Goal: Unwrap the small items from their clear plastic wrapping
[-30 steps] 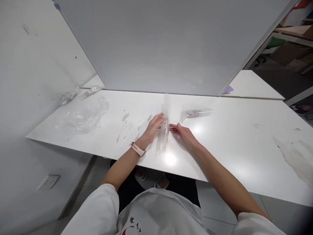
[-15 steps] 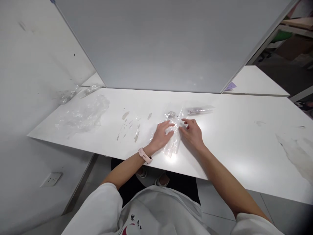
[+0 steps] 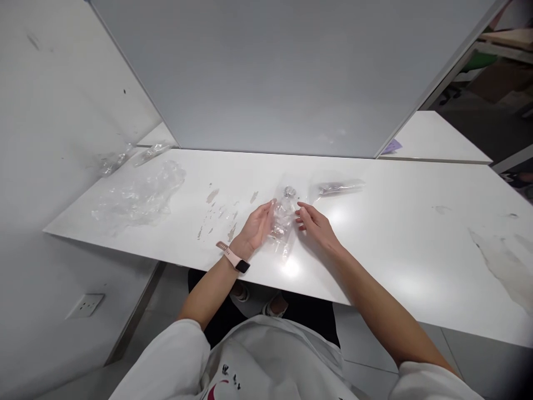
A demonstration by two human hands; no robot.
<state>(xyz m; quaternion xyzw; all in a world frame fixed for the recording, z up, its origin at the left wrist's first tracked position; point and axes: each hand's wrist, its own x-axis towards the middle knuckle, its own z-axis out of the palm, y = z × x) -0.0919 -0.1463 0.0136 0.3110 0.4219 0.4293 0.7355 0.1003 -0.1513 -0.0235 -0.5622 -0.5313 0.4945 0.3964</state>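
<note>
A clear plastic bag lies on the white table in front of me, with a small shiny silvery item in its far end. Along the bag's left edge is my left hand, turned on its side with the palm towards the bag and the fingers stretched out. At the bag's right edge my right hand is open, its fingers slightly bent and apart. Whether its fingertips press on the film cannot be made out. Just beyond that hand lies another clear bag with a long, thin, dark item inside.
Crumpled clear plastic covers the left part of the white table. More small clear bags lie at the back left by the wall. A grey upright panel closes off the table's back. A purple piece shows behind its right edge.
My left hand has moved off the bag's top to its left side and turned palm inward. My right hand has shifted slightly left. The bag looks more bunched up.
</note>
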